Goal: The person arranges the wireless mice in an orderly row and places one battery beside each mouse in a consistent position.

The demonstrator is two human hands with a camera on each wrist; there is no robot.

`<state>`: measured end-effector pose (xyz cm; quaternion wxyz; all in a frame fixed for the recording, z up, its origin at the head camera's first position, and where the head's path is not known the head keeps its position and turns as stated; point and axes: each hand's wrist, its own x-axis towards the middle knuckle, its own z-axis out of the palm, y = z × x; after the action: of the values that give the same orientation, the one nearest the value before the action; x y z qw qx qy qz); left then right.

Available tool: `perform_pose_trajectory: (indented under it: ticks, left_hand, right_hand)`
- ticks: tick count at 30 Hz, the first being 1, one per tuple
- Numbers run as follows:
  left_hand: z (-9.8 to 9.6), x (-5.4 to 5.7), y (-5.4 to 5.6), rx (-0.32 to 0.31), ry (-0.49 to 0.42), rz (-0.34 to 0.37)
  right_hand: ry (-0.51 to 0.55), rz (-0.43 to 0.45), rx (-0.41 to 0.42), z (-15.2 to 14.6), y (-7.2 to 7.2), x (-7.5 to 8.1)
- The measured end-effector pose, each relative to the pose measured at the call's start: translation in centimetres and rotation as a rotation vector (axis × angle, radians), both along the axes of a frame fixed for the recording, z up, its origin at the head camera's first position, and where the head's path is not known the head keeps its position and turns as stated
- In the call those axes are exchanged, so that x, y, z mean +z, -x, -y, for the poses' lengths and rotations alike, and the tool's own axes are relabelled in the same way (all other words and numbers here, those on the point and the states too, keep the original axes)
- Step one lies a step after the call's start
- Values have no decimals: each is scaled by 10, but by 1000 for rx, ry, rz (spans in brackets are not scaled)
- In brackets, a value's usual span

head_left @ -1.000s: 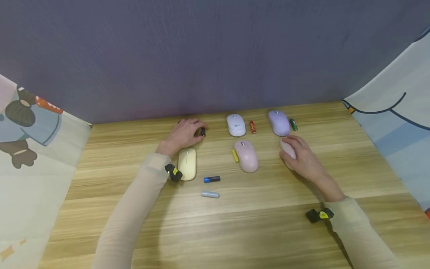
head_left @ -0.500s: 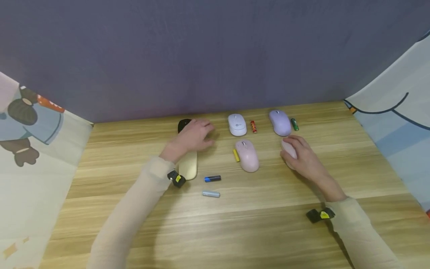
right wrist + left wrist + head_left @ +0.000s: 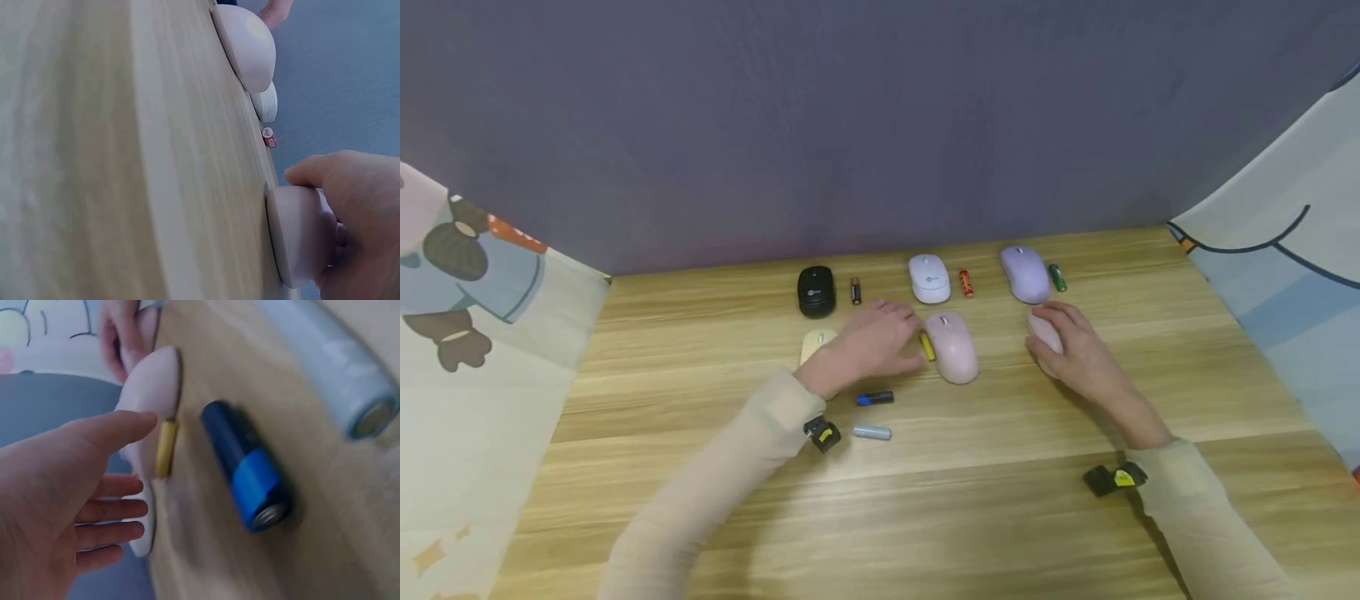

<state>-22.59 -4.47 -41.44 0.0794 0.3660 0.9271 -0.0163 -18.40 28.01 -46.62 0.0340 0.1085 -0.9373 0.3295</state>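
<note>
My left hand (image 3: 872,342) hovers over the middle of the table, fingers spread and nothing held. Just right of its fingertips, a small yellow battery (image 3: 927,346) lies against the left side of a pink mouse (image 3: 953,352). Under the left wrist is a pale yellow mouse (image 3: 815,342), partly hidden. A black battery with a blue end (image 3: 244,472) and a light grey-blue battery (image 3: 337,369) lie nearer to me. On the right, my right hand (image 3: 1081,354) grips a pale pink mouse (image 3: 300,234) on the table, thumb on one side and fingers on the other.
Along the back stand a black mouse (image 3: 816,292) beside a black battery (image 3: 855,291), a white mouse (image 3: 929,279) beside a red battery (image 3: 966,283), and a purple mouse (image 3: 1025,275) beside a green battery (image 3: 1057,277). A dark wall (image 3: 880,125) rises behind the table.
My left hand has let go of the black battery, which now stays beside the black mouse, and has moved right and toward me. The right hand keeps its grip on the mouse.
</note>
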Motion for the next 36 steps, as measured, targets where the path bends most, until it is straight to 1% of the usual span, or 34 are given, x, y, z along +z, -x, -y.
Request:
perform_pose_trajectory:
  ticks: [5, 9, 15, 23, 29, 36]
  left_hand:
    - [-7, -10, -5, 23, 22, -15]
    - [-9, -15, -6, 37, 23, -35]
    - [-13, -15, -7, 47, 9, -61]
    - [-17, -14, -9, 68, 13, -60]
    - [-18, -16, -9, 86, 2, -41]
    - [-19, -21, -7, 89, -14, -61]
  right_hand:
    - [-10, 11, -2, 0, 1, 0]
    - [-15, 12, 0, 0, 1, 1]
    - [-9, -4, 2, -1, 0, 0]
    - [-5, -9, 0, -1, 0, -2]
    - [-5, -28, 2, -1, 1, -3]
    - [-4, -41, 3, 0, 1, -4]
